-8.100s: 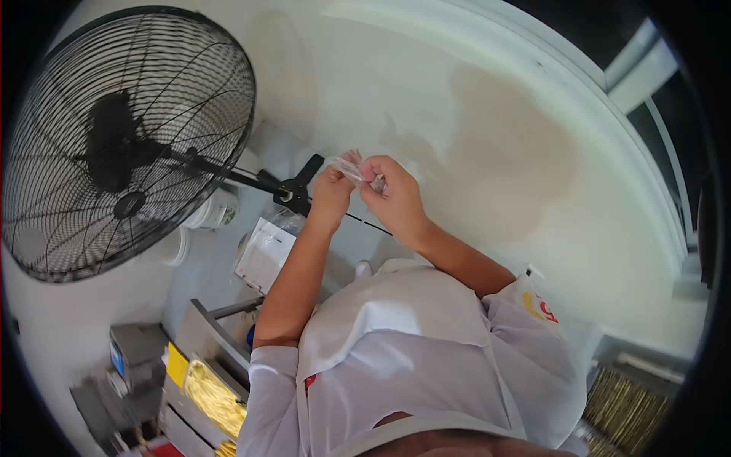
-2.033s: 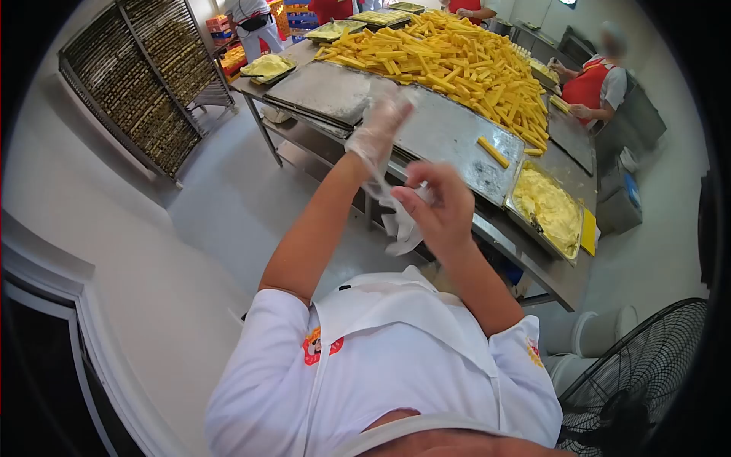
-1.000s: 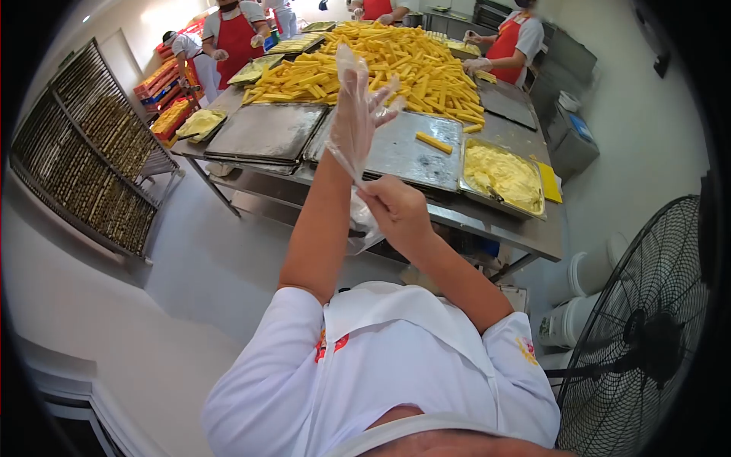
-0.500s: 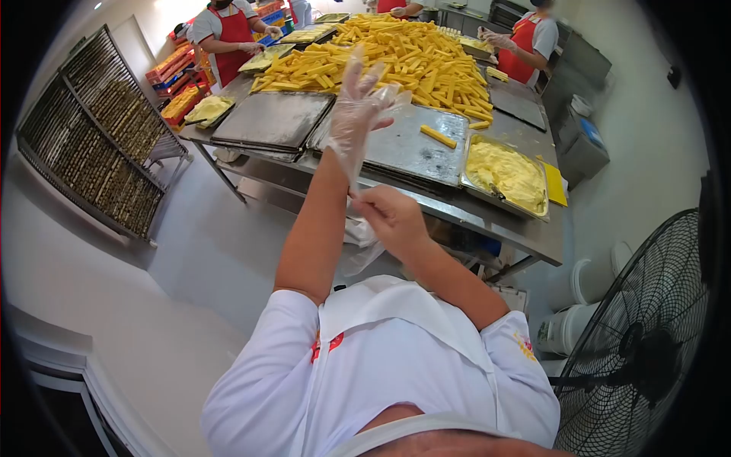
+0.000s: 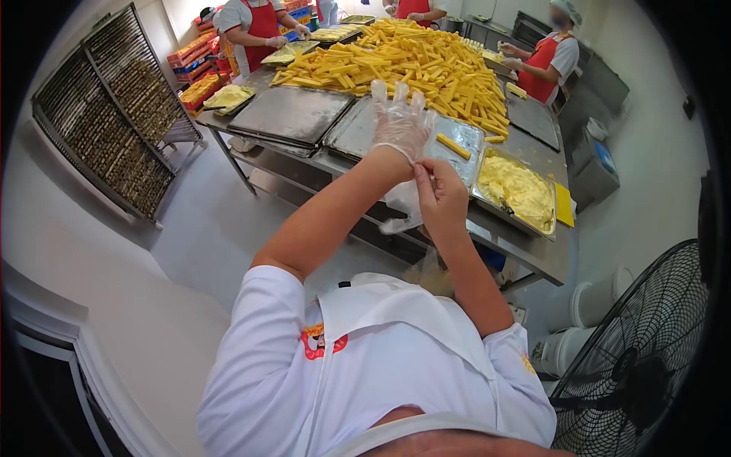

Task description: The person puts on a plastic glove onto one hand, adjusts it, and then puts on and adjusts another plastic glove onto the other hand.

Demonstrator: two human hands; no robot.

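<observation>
A clear plastic glove [image 5: 404, 135] covers my left hand [image 5: 399, 116], which is raised over the trays with its fingers spread. At the wrist, my bare right hand [image 5: 444, 196] pinches the edge of that glove's cuff. A loose sheet of clear plastic, seemingly a second glove [image 5: 403, 206], dangles beside my right hand; how it is held is hidden. Behind my hands, a metal tray [image 5: 462, 131] carries a single yellow stick [image 5: 454, 146]. To the right stands a pan of creamy pale-yellow spread [image 5: 517, 189] with a utensil in it.
Yellow sticks lie in a large pile [image 5: 403, 57] on the steel table [image 5: 525, 255]. Dark trays [image 5: 293, 114] are stacked left of my hands. Co-workers in red aprons [image 5: 263, 27] stand around the far side. A tray rack [image 5: 114, 114] is at left, a fan [image 5: 636, 365] at right.
My left hand has come lower and to the right, its palm and fingers more spread. My right hand has moved up and right, still pinching the cuff. The view has shifted slightly.
</observation>
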